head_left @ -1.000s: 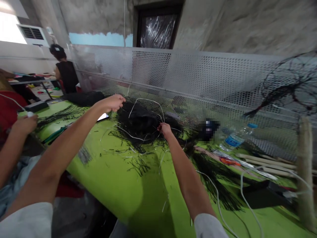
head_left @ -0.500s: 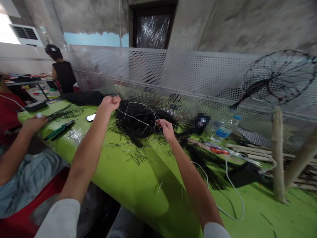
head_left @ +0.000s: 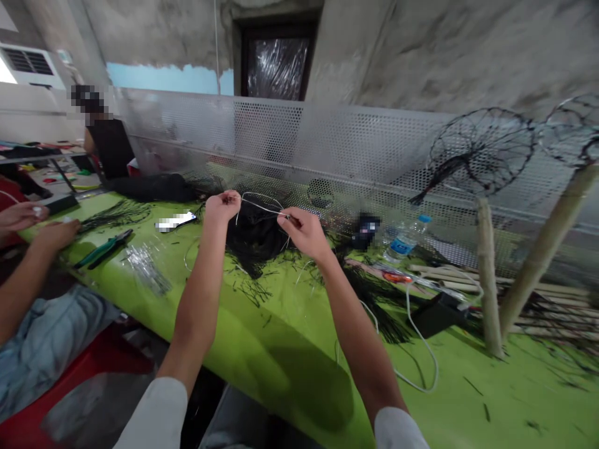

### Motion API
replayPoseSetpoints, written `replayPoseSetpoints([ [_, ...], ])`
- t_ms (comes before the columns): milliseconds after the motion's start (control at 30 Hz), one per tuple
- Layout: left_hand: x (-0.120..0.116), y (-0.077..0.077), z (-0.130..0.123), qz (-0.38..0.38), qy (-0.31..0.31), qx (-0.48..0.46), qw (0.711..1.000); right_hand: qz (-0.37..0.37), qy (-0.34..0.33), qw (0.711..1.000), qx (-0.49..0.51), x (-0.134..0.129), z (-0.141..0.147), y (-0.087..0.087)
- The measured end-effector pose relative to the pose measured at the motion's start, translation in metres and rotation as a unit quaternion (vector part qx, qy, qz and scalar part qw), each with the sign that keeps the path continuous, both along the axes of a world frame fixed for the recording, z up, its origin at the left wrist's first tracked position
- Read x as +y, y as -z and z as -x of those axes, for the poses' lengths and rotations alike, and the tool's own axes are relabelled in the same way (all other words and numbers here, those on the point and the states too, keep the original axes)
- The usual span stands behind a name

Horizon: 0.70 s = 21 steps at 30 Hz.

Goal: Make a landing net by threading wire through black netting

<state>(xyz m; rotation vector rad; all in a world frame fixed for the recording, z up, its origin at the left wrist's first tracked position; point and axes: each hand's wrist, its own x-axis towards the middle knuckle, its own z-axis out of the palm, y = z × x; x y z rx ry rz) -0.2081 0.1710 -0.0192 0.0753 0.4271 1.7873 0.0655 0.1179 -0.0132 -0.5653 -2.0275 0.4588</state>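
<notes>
My left hand [head_left: 223, 207] is closed in a pinch on a thin pale wire [head_left: 260, 205]. The wire runs across to my right hand [head_left: 306, 233], whose fingers are pinched on it too. A looser loop of it arches above the straight stretch, and thin ends hang below my fingers. Beneath and behind the wire lies a black fabric-like heap [head_left: 255, 240] on the green table [head_left: 219, 349]. Dark cut strands [head_left: 253, 290] are scattered in front of the heap. Whether the wire is one piece or more, I cannot tell.
Pliers [head_left: 103, 248], a phone [head_left: 175, 222] and clear plastic strips [head_left: 146, 268] lie left, near a co-worker's hands [head_left: 56, 240]. On the right are a water bottle [head_left: 408, 239], a black box [head_left: 437, 313], a white cable [head_left: 435, 368], wooden posts [head_left: 489, 280] and wire hoops [head_left: 482, 153].
My hands have come closer together, the left moving right and slightly down, the wire still between them. The view has shifted a little, and a second co-worker's hand shows at left.
</notes>
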Motion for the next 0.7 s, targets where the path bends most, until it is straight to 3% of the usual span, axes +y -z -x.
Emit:
replayPoseSetpoints([
  [200, 0.001, 0.030, -0.007, 0.049, 0.027, 0.010, 0.998, -0.019, 0.020, 0.994, 0.107, 0.006, -0.017, -0.038],
  [333, -0.006, 0.049, -0.009, 0.068, 0.026, 0.042, 0.996, 0.010, -0.019, 0.971, 0.238, 0.018, -0.019, -0.083],
  [500, -0.015, 0.049, -0.022, 0.091, 0.034, 0.138, 0.986, 0.112, -0.043, 0.923, 0.366, 0.031, -0.026, -0.143],
  [600, -0.030, 0.047, -0.041, 0.095, 0.041, 0.234, 0.967, 0.136, -0.035, 0.903, 0.406, 0.028, -0.039, -0.160],
  [700, -0.069, 0.056, -0.073, 0.064, 0.010, 0.356, 0.932, 0.140, -0.029, 0.889, 0.436, 0.017, -0.062, -0.168],
])
